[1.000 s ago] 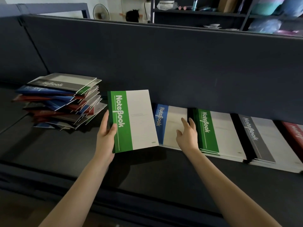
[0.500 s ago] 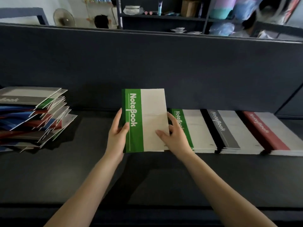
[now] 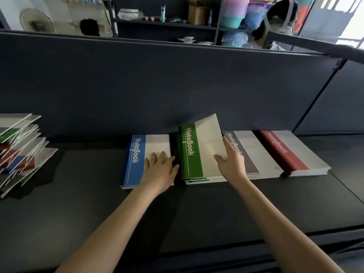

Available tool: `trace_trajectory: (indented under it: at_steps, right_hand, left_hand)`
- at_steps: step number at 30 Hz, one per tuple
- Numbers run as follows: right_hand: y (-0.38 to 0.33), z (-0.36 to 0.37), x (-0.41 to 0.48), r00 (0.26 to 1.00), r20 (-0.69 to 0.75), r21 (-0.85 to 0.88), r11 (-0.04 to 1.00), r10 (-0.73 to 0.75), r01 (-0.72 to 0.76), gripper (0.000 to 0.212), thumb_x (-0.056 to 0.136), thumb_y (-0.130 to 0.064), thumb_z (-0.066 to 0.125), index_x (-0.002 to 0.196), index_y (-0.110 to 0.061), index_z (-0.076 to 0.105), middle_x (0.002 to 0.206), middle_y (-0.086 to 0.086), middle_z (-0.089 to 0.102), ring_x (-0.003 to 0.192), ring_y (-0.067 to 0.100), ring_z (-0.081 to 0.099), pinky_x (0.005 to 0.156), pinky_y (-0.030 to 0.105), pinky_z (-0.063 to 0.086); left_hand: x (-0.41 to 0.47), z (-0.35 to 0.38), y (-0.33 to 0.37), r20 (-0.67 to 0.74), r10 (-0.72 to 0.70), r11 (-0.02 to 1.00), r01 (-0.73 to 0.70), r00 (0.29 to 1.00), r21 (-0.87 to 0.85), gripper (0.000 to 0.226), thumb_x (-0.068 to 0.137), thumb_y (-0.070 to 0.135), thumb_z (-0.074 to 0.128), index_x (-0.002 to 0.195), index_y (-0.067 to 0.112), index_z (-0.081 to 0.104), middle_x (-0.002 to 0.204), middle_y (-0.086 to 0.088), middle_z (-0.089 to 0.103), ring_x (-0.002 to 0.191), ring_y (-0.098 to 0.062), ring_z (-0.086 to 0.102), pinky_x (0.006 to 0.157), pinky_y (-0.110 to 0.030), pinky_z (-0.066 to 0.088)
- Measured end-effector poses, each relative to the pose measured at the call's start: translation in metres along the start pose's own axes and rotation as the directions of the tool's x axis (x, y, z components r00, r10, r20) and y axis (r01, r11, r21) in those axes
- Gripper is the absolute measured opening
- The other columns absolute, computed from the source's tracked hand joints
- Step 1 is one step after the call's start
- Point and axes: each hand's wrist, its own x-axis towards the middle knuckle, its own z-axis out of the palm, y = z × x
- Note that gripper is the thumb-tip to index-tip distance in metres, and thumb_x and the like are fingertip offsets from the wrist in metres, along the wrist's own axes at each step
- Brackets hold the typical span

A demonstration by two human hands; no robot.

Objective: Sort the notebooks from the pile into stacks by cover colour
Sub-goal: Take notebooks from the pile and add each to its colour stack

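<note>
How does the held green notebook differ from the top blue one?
The green notebook is tilted, far edge raised, held by the right hand; the blue notebook lies flat under the left hand. Its band is blue, the green notebook's green. Both have white covers reading NoteBook.

A dark partition [image 3: 177,85] backs the black desk [image 3: 197,209]; beyond stand cluttered shelves [image 3: 167,22], a fan [image 3: 36,21] and a bright window [image 3: 350,18].
</note>
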Motion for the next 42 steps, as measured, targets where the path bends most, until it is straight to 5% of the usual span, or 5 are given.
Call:
trace_trajectory:
  at_steps: [7, 16, 21, 26, 42]
  right_hand:
    - [0.014, 0.021, 0.008, 0.998, -0.002, -0.328, 0.942, -0.07, 0.066, 0.045, 0.096, -0.007, 0.047, 0.141, -0.014, 0.046, 0.135, 0.015, 0.052, 0.119, 0.033, 0.05, 0.095, 0.038, 0.044]
    - [0.016, 0.026, 0.011, 0.994, 0.093, -0.497, 0.862, -0.059, 0.098, 0.033, 0.099, -0.026, 0.036, 0.118, -0.012, 0.059, 0.136, 0.005, 0.047, 0.114, 0.03, 0.051, 0.072, 0.031, 0.041]
    - [0.019, 0.033, 0.013, 0.977, 0.213, -0.568, 0.811, -0.023, 0.143, 0.061, 0.098, -0.05, 0.033, 0.14, -0.006, 0.041, 0.153, 0.015, 0.028, 0.143, 0.029, 0.02, 0.117, 0.042, 0.015]
    - [0.01, 0.036, 0.002, 0.981, 0.122, -0.384, 0.904, -0.152, 0.188, 0.06, 0.097, -0.048, 0.04, 0.147, -0.016, 0.031, 0.156, 0.007, 0.024, 0.146, 0.023, 0.013, 0.119, 0.044, 0.004]
    - [-0.075, 0.1, -0.04, 0.724, 0.432, -0.065, 0.783, -0.537, 0.619, 0.06, 0.095, -0.05, 0.044, 0.148, -0.027, 0.026, 0.16, 0.001, 0.009, 0.148, 0.019, 0.002, 0.118, 0.041, 0.003]
  left_hand:
    - [0.002, 0.012, -0.007, -0.068, 0.047, 0.995, -0.041, 0.997, 0.091, 0.053, 0.102, 0.047, 0.02, 0.151, 0.027, 0.021, 0.16, -0.005, 0.011, 0.147, -0.033, 0.003, 0.118, -0.05, 0.004]
    - [0.003, 0.016, -0.009, -0.068, 0.038, 0.99, -0.029, 0.997, 0.135, 0.054, 0.101, 0.05, 0.015, 0.151, 0.029, 0.018, 0.161, -0.003, 0.005, 0.147, -0.032, 0.001, 0.119, -0.049, 0.004]
    - [0.004, 0.014, -0.009, -0.061, 0.024, 0.995, -0.018, 0.998, 0.1, 0.055, 0.101, 0.05, 0.016, 0.152, 0.03, 0.014, 0.162, -0.002, 0.006, 0.148, -0.03, 0.0, 0.118, -0.047, 0.001]
    - [-0.009, -0.004, -0.016, -0.282, -0.013, 0.852, -0.137, 0.959, -0.505, 0.041, 0.102, 0.029, 0.04, 0.143, 0.021, 0.04, 0.146, 0.004, 0.044, 0.135, -0.01, 0.037, 0.104, -0.018, 0.027]
    - [-0.125, -0.02, -0.091, -0.496, -0.287, 0.925, 0.102, 0.819, -0.366, 0.037, 0.094, 0.006, 0.054, 0.13, 0.012, 0.058, 0.132, -0.007, 0.058, 0.124, -0.02, 0.052, 0.106, -0.036, 0.04]
